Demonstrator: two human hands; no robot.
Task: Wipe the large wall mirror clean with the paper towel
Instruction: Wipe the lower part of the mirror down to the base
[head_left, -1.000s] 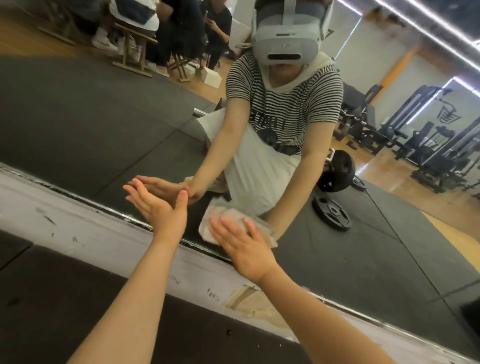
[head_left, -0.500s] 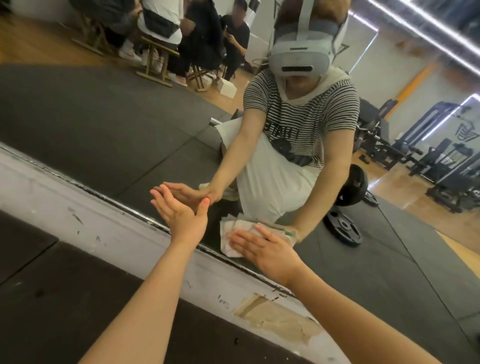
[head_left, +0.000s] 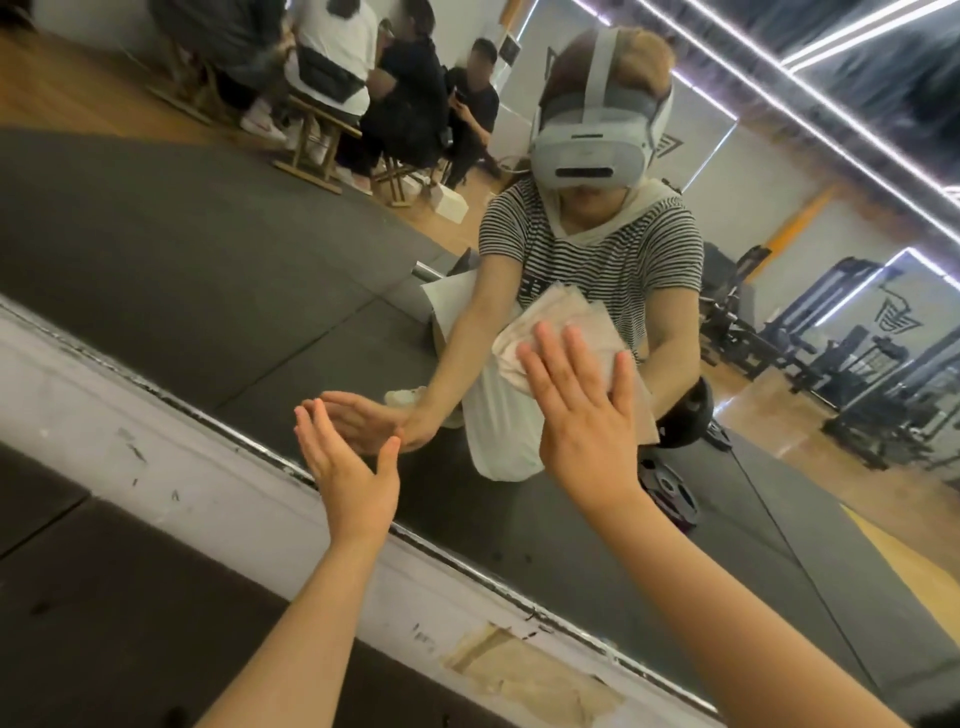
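The right hand (head_left: 582, 415) is pressing the paper towel (head_left: 561, 332) flat against the mirror (head_left: 208, 291) with fingers spread; the left hand (head_left: 348, 467) is hovering near the glass, fingers straight, holding nothing. With nothing gripping it, the towel is probably risking bunching or slipping free.

A white baseboard (head_left: 156, 447) with a chipped patch (head_left: 530, 675) borders dark floor mats (head_left: 104, 623).
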